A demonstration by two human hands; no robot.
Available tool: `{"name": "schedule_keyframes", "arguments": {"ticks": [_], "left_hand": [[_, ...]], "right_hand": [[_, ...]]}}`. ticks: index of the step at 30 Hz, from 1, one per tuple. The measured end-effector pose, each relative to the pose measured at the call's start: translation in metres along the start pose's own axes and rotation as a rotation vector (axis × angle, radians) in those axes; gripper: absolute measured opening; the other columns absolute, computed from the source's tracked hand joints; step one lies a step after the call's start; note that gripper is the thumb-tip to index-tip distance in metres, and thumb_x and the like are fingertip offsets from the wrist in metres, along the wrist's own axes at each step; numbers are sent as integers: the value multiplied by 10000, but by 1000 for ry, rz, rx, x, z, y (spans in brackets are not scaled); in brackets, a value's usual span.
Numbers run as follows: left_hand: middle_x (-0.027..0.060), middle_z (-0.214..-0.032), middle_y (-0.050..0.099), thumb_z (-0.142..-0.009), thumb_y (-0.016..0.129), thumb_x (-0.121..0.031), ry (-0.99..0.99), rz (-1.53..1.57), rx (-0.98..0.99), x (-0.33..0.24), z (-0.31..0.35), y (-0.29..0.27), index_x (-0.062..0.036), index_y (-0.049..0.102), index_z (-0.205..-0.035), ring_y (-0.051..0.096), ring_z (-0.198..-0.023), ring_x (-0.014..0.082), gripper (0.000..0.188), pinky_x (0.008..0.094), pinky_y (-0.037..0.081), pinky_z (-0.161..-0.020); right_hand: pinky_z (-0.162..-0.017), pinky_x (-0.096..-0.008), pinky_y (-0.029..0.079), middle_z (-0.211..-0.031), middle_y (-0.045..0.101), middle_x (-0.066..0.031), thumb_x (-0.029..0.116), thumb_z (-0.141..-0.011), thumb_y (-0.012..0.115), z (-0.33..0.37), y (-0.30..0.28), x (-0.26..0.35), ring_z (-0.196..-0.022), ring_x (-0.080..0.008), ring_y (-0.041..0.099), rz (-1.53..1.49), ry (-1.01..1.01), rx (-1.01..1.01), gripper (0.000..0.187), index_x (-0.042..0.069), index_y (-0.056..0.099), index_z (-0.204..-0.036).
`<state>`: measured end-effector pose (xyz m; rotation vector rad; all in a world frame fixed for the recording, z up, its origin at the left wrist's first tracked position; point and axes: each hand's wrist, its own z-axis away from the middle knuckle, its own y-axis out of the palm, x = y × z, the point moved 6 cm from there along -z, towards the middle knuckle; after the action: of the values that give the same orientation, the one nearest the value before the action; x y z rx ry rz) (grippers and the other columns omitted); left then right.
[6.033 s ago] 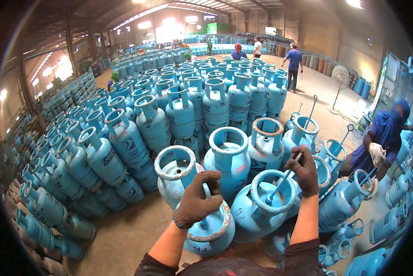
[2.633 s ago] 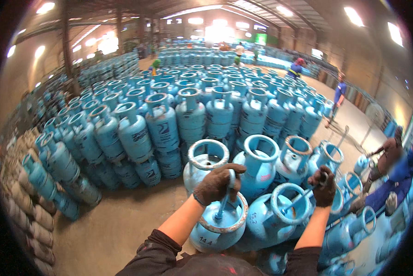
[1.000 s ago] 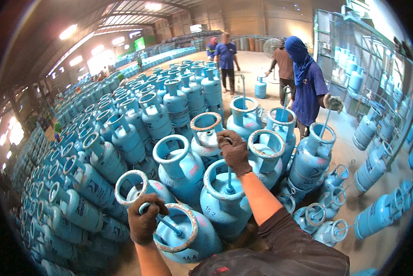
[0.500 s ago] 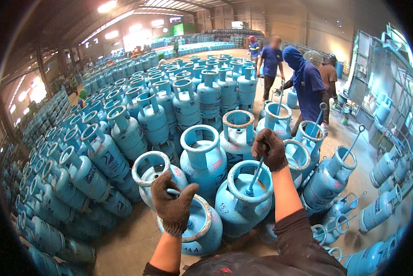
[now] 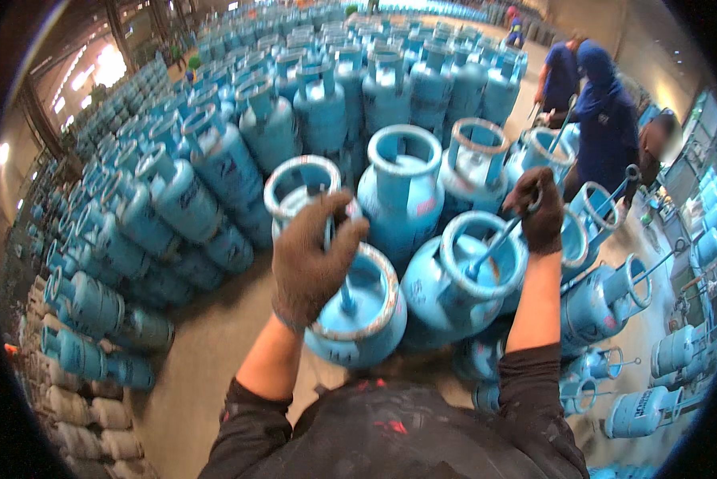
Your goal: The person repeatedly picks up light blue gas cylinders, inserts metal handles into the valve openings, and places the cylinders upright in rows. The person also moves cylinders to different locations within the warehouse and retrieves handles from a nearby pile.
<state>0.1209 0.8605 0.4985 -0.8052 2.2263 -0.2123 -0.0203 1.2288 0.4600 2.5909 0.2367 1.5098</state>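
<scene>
My left hand [image 5: 314, 254], in a brown knit glove, curls round the ringed top of a metal rod [image 5: 346, 298]. This rod stands in the collar of the near blue gas cylinder [image 5: 358, 334], which has a worn, rusty rim. My right hand [image 5: 539, 211], gloved alike, is closed round the upper end of another rod [image 5: 494, 244]. That rod slants down into the collar of a second blue gas cylinder [image 5: 438, 295], just right of the first. The right cylinder looks tilted. My fingers partly hide both rod tops.
Blue cylinders stand close ahead, including one with a rusty collar [image 5: 478, 136]. Dense rows [image 5: 318, 104] fill the left and back. More cylinders with rods [image 5: 602, 299] lean at right. A co-worker in a blue hood [image 5: 606, 120] stands beyond my right hand; other people are nearby.
My view has tipped down and turned left. Both hands stay on their rods, and the right rod slants more to the right than before. The blue-hooded co-worker bends lower.
</scene>
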Motion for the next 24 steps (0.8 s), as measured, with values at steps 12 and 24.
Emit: {"name": "schedule_keyframes", "arguments": {"ticks": [12, 24], "left_hand": [[125, -1038, 760, -799, 855, -159, -258, 657, 373, 34, -11, -1, 25, 742, -1192, 722, -931, 194, 449, 351, 587, -861], [129, -1287, 706, -848, 809, -312, 4, 793, 789, 138, -62, -20, 4, 663, -1349, 693, -1145, 246, 610, 371, 534, -1014]], "right_hand": [[-950, -414, 486, -1068, 633, -138, 339, -1102, 503, 145, 54, 57, -987, -238, 618, 581, -333, -604, 391, -35, 610, -1138], [-1017, -545, 492, -1413, 537, -344, 493, -991, 651, 210, 325, -112, -1168, -548, 590, 901, 413, 242, 682, 59, 466, -1483]]}}
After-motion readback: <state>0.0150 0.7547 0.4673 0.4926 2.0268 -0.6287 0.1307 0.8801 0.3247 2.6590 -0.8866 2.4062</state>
